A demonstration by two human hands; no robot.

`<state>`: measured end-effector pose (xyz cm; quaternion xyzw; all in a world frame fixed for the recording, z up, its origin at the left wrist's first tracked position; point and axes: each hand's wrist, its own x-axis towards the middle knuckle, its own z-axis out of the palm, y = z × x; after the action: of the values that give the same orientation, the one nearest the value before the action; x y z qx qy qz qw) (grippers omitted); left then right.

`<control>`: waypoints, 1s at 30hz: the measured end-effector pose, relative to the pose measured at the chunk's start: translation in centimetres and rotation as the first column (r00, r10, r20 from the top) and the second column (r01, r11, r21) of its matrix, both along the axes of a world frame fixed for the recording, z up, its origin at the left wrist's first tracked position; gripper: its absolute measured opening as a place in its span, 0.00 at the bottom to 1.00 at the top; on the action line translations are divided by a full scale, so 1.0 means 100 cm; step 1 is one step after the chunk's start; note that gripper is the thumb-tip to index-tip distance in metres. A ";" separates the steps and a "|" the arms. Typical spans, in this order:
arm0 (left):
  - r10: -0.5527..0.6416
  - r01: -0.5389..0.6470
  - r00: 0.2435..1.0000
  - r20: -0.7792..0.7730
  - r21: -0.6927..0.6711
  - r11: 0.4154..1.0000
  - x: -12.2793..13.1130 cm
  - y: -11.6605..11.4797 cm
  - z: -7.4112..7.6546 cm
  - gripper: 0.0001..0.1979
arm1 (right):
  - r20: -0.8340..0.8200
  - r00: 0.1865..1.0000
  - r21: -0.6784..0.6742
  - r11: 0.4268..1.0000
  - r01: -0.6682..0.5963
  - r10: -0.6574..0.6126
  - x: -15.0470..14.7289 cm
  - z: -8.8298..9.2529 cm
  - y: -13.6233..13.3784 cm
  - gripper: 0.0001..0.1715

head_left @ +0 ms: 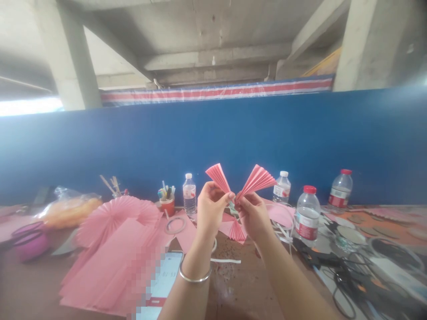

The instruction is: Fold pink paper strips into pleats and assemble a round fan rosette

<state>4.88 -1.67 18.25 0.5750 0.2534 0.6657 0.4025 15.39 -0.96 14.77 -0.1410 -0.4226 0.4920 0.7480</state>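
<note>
Pink pleated paper point(256, 181) is held up in front of me, spreading into two fan shapes above my fingers. My left hand point(212, 203), with a silver bangle on its wrist, is closed in a pinch at the base of the left fan point(218, 175). Pinched closed, my right hand point(251, 212) grips the narrow end of the right one. My fingertips nearly meet, and they hide whether the two fans are joined. Below them shows another small pleated pink piece point(236, 232); I cannot tell whether it hangs or lies on the table.
Stacked pink paper and pleated rosettes point(116, 222) cover the left of the table point(230, 291), beside a phone point(165, 275). Water bottles point(307, 215) and a red cup of pens point(167, 205) stand behind. Black cables point(347, 275) tangle at right. A blue partition point(213, 133) rises behind.
</note>
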 end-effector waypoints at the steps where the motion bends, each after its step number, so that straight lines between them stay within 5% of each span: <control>1: 0.030 -0.029 0.999 -0.013 0.020 0.999 0.000 0.000 0.001 0.14 | -0.006 1.000 -0.037 0.999 0.024 -0.024 -0.001 0.000 0.000 0.08; 10: 0.147 -0.147 0.989 -0.014 0.010 0.989 -0.001 0.003 -0.003 0.17 | 0.139 0.974 -0.089 0.977 0.194 -0.181 -0.013 0.006 -0.012 0.17; 16: 0.088 -0.086 0.995 -0.045 0.048 0.995 -0.001 0.002 -0.003 0.10 | 0.172 0.956 -0.116 0.959 0.259 -0.238 -0.012 0.003 -0.011 0.17; 22: -0.128 0.127 0.990 -0.067 -0.018 0.992 -0.002 0.005 -0.004 0.17 | 0.028 0.953 -0.138 0.943 0.302 -0.301 -0.009 0.003 -0.006 0.14; 30: -0.069 0.066 0.997 -0.038 -0.066 0.996 -0.004 0.010 -0.004 0.17 | 0.097 0.967 -0.121 0.961 0.248 -0.237 -0.009 0.004 -0.009 0.13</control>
<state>4.48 -0.66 17.87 0.5832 0.2631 0.6315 0.4380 14.48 -1.90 15.15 -0.2607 -0.3989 0.4174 0.7738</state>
